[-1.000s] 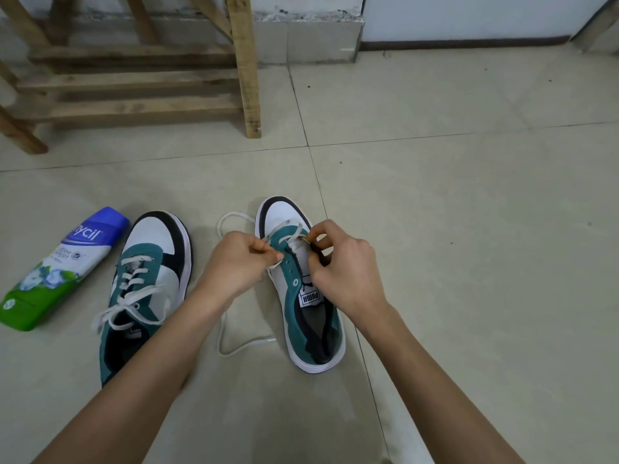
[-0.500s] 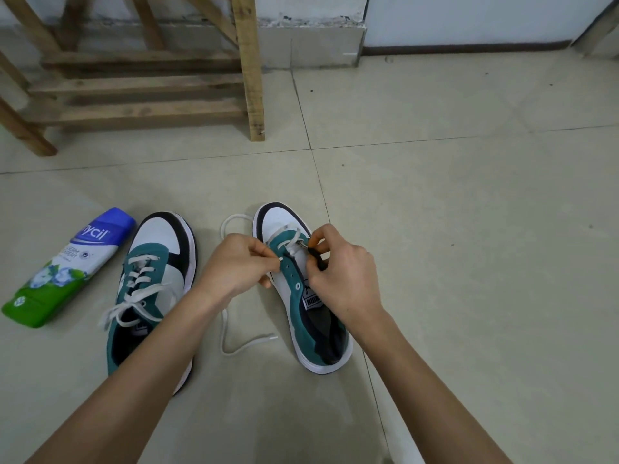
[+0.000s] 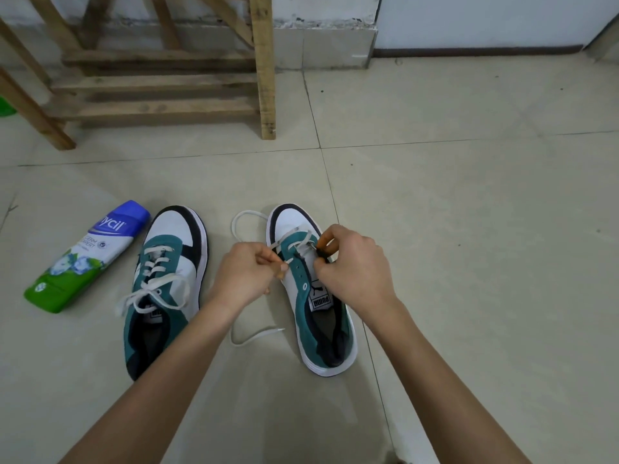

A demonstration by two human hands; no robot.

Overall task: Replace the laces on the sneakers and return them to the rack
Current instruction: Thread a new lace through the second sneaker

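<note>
Your left hand (image 3: 246,272) was curled, with thumb and forefinger pinching the white lace (image 3: 242,216) just beside the left eyelet row of the half-laced sneaker (image 3: 323,333). Your right hand (image 3: 351,269) was curled too. Its thumb and forefinger pinched the dark eyelet edge on the shoe's right side, and whether a lace end also sat in that pinch was hidden by your fingers.

The half-laced sneaker lay flat on the tiled floor (image 3: 469,229), toe pointing away from you, directly under and between your 2 hands. The lace crossed only the eyelets nearest the toe. From your left pinch it looped out past the toe on the left, and 1 loose end trailed on the floor under your left wrist, beside the shoe.

The tied sneaker (image 3: 167,262) lay just to the left, toe also away, partly covered by your left forearm. A blue, white and green bottle (image 3: 87,256) lay on its side farther left. The wooden rack (image 3: 160,85) stood well apart, against the wall.
</note>
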